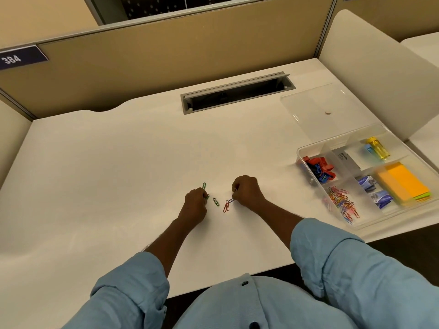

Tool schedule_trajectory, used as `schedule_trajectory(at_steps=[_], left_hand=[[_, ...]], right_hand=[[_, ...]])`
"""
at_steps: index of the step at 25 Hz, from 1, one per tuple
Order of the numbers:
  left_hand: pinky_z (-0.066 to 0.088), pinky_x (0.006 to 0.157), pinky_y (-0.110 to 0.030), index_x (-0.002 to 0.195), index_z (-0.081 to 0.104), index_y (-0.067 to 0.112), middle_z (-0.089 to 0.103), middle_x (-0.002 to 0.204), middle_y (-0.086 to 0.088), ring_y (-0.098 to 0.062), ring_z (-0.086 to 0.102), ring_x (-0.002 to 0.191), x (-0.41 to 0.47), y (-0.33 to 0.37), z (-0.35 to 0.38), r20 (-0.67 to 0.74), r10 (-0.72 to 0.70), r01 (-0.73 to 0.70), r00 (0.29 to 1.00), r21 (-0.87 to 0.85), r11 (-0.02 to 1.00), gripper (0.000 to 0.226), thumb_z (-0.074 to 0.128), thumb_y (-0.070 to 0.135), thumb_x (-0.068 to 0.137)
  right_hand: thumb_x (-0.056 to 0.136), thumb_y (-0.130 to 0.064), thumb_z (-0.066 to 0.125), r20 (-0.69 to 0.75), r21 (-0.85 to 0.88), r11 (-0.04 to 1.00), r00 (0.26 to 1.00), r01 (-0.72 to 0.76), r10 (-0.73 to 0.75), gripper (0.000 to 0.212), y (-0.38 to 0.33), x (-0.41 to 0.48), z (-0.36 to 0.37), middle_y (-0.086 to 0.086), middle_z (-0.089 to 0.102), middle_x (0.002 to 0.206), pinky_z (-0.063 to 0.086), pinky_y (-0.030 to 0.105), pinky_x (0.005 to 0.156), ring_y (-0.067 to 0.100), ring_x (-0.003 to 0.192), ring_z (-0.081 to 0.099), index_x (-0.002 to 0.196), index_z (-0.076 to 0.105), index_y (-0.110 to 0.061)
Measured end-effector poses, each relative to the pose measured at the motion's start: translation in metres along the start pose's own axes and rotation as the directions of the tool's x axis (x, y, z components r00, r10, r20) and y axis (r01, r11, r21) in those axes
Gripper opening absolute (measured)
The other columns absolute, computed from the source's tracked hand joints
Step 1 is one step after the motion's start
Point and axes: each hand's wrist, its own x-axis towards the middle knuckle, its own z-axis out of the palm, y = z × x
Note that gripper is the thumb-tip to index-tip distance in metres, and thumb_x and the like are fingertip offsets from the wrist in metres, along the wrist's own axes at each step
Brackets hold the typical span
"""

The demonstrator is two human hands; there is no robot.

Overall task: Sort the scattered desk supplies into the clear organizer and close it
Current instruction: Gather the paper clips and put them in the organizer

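On the white cubicle desk (pixel 118 162), both forearms reached forward, knuckles up, resting on the surface. The left hand (pixel 196 201) curled around green paper clips (pixel 204 185); the right hand (pixel 247 189) pinched red and blue clips (pixel 226 205). One loose green clip (pixel 216 201) lay between them. The clear organizer (pixel 332 141) sat open far right, its lid (pixel 318 110) behind.
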Motion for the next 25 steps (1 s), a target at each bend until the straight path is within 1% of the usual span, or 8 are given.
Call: schedule_trajectory(at_steps=[2, 4, 7, 9, 13, 15, 18, 25], left_hand=[[0.038, 0.070, -0.025, 0.097, 0.060, -0.002, 0.064, 0.102, -0.019, -0.023, 0.054, 0.085, 0.001, 0.006, -0.004, -0.076, -0.058, 0.049, 0.995, -0.107, 0.993, 0.018, 0.047, -0.006, 0.085], [0.042, 0.062, -0.022, 0.099, 0.062, -0.001, 0.066, 0.102, -0.018, -0.018, 0.054, 0.075, 0.003, 0.016, -0.012, -0.149, -0.207, 0.150, 0.967, -0.326, 0.933, 0.017, 0.052, -0.004, 0.086], [0.044, 0.059, -0.021, 0.104, 0.064, 0.004, 0.067, 0.085, -0.017, -0.013, 0.051, 0.059, 0.007, 0.046, -0.028, -0.075, -0.331, 0.200, 0.941, -0.666, 0.718, 0.024, 0.056, -0.006, 0.083], [0.042, 0.056, -0.023, 0.107, 0.065, 0.012, 0.057, 0.065, -0.008, -0.012, 0.043, 0.048, 0.008, 0.075, -0.036, -0.001, -0.265, 0.175, 0.964, -0.751, 0.637, 0.032, 0.056, -0.006, 0.082], [0.043, 0.055, -0.021, 0.097, 0.069, 0.017, 0.056, 0.059, 0.001, -0.012, 0.043, 0.050, 0.003, 0.152, -0.027, 0.128, -0.034, 0.125, 0.991, -0.808, 0.576, 0.030, 0.057, -0.005, 0.082], [0.046, 0.057, -0.021, 0.099, 0.069, 0.015, 0.059, 0.066, -0.002, -0.012, 0.048, 0.055, 0.000, 0.189, -0.011, 0.161, 0.053, 0.092, 0.986, -0.772, 0.629, 0.027, 0.058, -0.003, 0.082], [0.050, 0.058, -0.022, 0.104, 0.067, 0.010, 0.060, 0.070, -0.004, -0.012, 0.053, 0.059, -0.008, 0.234, 0.016, 0.169, 0.194, -0.033, 0.966, -0.665, 0.746, 0.026, 0.059, -0.001, 0.083], [0.047, 0.084, -0.022, 0.111, 0.066, 0.005, 0.068, 0.108, -0.013, -0.021, 0.063, 0.096, -0.024, 0.305, 0.076, 0.190, 0.556, -0.498, 0.810, -0.279, 0.821, 0.027, 0.058, 0.000, 0.086]], right_hand=[[0.065, 0.008, 0.063, -0.013, 0.310, 0.931, 0.978, -0.194, 0.208, 0.013, 0.005, -0.001, -0.010, 0.012, 0.066, 0.071, 0.052, 0.029, 0.067, 0.022, 0.068, 0.060, 0.064, 0.067, -0.005], [0.069, 0.012, 0.062, 0.088, 0.652, 0.670, 0.913, -0.355, 0.398, 0.021, 0.006, -0.003, -0.019, 0.012, 0.062, 0.067, 0.056, 0.034, 0.067, 0.024, 0.063, 0.060, 0.059, 0.063, -0.006], [0.079, 0.017, 0.057, 0.300, 0.911, 0.144, 0.861, -0.386, 0.411, 0.020, 0.004, -0.012, -0.040, 0.015, 0.057, 0.069, 0.053, 0.024, 0.055, 0.021, 0.062, 0.055, 0.067, 0.058, 0.000], [0.082, 0.015, 0.056, 0.307, 0.938, 0.045, 0.883, -0.344, 0.356, 0.018, 0.006, -0.022, -0.059, 0.014, 0.057, 0.070, 0.052, 0.024, 0.057, 0.021, 0.065, 0.056, 0.070, 0.058, 0.001], [0.082, 0.012, 0.058, 0.165, 0.971, 0.109, 0.926, -0.213, 0.339, 0.017, 0.029, -0.045, -0.106, 0.011, 0.059, 0.074, 0.053, 0.024, 0.064, 0.018, 0.069, 0.058, 0.075, 0.059, -0.003], [0.082, 0.008, 0.061, 0.048, 0.946, 0.275, 0.915, -0.170, 0.400, 0.015, 0.047, -0.056, -0.130, 0.008, 0.061, 0.077, 0.054, 0.023, 0.067, 0.017, 0.072, 0.060, 0.078, 0.061, -0.006], [0.079, -0.002, 0.068, -0.220, 0.692, 0.686, 0.839, -0.226, 0.498, 0.015, 0.077, -0.071, -0.157, -0.004, 0.061, 0.080, 0.051, 0.016, 0.062, 0.010, 0.075, 0.061, 0.082, 0.065, -0.016], [0.085, -0.009, 0.065, -0.485, 0.254, 0.915, 0.777, -0.314, 0.401, 0.014, 0.134, -0.101, -0.184, 0.007, 0.072, 0.099, 0.044, 0.024, 0.077, 0.015, 0.084, 0.061, 0.097, 0.072, -0.009]])
